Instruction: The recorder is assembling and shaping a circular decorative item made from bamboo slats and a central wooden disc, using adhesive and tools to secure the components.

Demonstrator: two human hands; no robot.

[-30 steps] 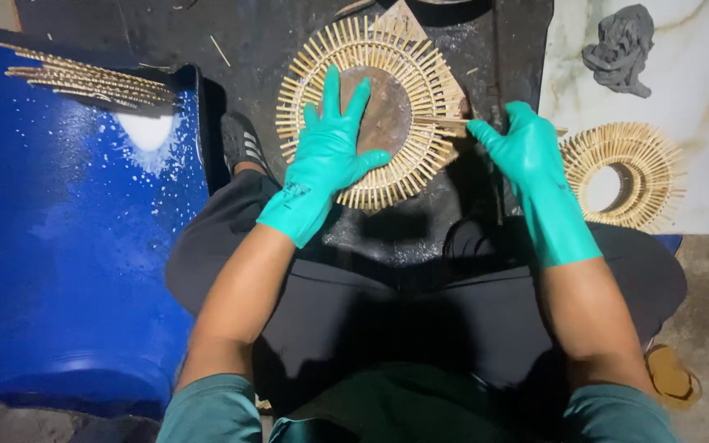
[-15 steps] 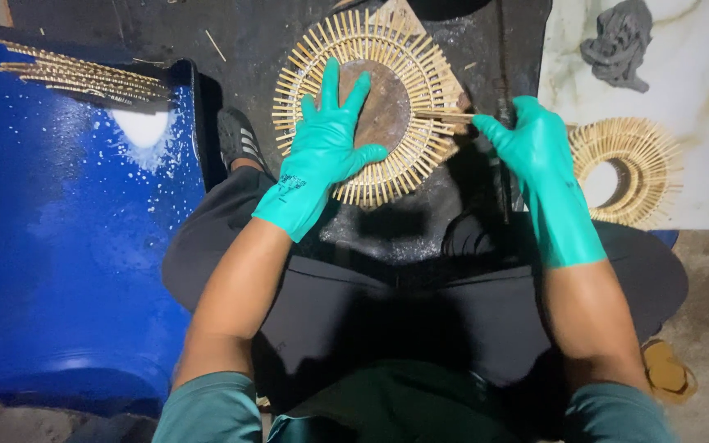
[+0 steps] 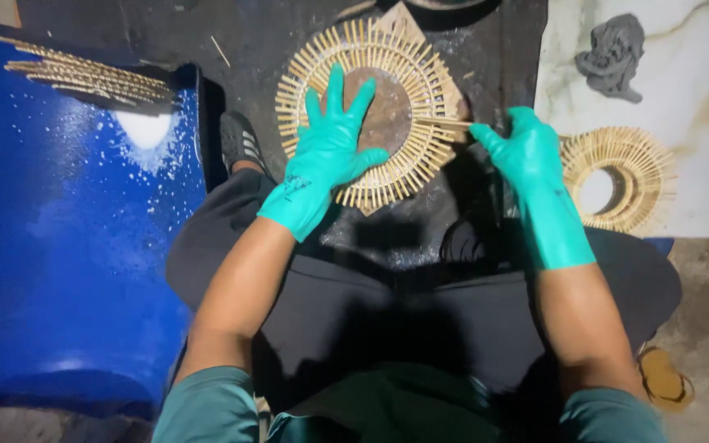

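The left hand [image 3: 322, 160] lies flat, fingers spread, on the stick sunburst ring [image 3: 368, 111] at 12 o'clock on the dark worktop [image 3: 248, 41] — the right hand [image 3: 523, 152] pinches one stick [image 3: 443, 123] at the ring's 3 o'clock edge. The step looks like seating a spoke; it calls for steady alignment.

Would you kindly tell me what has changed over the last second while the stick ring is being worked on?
The right hand drew slightly right and down from the ring of sticks, its fingertips still at one stick on the ring's right edge. The left hand stayed flat on the ring's lower left. The second ring, the grey lump and the stick bundle did not move.
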